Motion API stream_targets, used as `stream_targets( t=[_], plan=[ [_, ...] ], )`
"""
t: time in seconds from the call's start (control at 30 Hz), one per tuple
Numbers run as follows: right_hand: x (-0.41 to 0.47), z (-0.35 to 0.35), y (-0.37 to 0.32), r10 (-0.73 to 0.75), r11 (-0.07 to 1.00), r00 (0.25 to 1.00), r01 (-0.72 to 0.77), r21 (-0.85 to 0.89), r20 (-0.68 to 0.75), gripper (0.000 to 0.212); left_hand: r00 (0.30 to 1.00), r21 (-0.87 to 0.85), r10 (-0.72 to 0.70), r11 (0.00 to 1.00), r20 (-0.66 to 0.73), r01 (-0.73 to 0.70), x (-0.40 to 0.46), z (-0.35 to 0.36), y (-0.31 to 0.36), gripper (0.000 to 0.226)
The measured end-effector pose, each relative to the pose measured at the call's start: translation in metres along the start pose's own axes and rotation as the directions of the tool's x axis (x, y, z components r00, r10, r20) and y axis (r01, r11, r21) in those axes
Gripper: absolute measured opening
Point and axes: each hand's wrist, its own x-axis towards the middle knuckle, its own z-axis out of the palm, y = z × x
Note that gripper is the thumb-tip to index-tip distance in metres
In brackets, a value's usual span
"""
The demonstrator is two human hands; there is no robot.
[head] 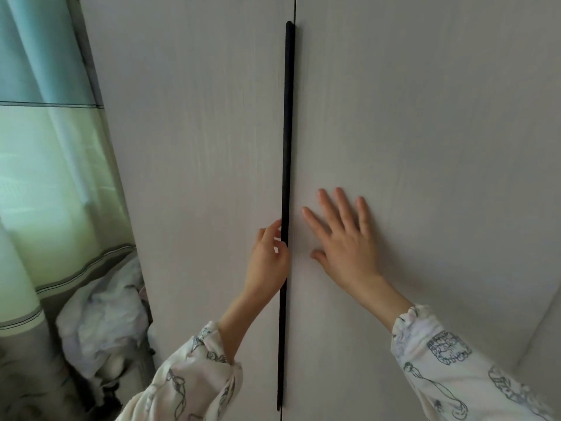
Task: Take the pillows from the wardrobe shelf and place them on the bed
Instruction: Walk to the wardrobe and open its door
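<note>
Two pale wood-grain wardrobe doors fill the view, the left door (pixel 197 147) and the right door (pixel 425 132), both closed. A long black vertical handle strip (pixel 287 117) runs along the seam between them. My left hand (pixel 268 259) curls its fingers around that black strip at about mid height. My right hand (pixel 346 238) lies flat on the right door with fingers spread, holding nothing. No pillows or shelf are visible; the doors hide the inside.
A green and grey curtain (pixel 51 165) hangs at the left, beside the wardrobe. Below it a heap of white fabric (pixel 103 317) sits on the floor against the wardrobe's side. A wall corner (pixel 543 329) shows at the lower right.
</note>
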Motion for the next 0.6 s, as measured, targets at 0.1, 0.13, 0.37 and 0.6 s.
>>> stream_targets(
  t=[0.1,0.13,0.37,0.6],
  plan=[
    [0.0,-0.005,-0.001,0.032,0.999,0.997,-0.03,-0.023,0.066,0.096,0.999,-0.058,-0.029,0.998,0.038,0.032,0.0,-0.003,-0.002,0.048],
    [0.001,-0.008,-0.002,0.04,0.999,0.995,-0.038,-0.022,0.093,0.097,0.997,-0.07,-0.029,0.997,0.068,0.034,0.0,-0.006,-0.003,0.049],
    [0.003,-0.031,-0.008,0.102,0.987,0.967,-0.127,0.095,0.234,0.082,0.981,-0.158,0.018,0.987,0.193,0.012,-0.028,-0.048,0.002,0.046],
    [-0.008,-0.096,-0.074,0.064,0.144,0.836,-0.549,0.824,0.546,0.043,0.966,-0.252,0.074,0.968,0.247,-0.009,-0.076,-0.123,0.004,0.042]
  ],
)
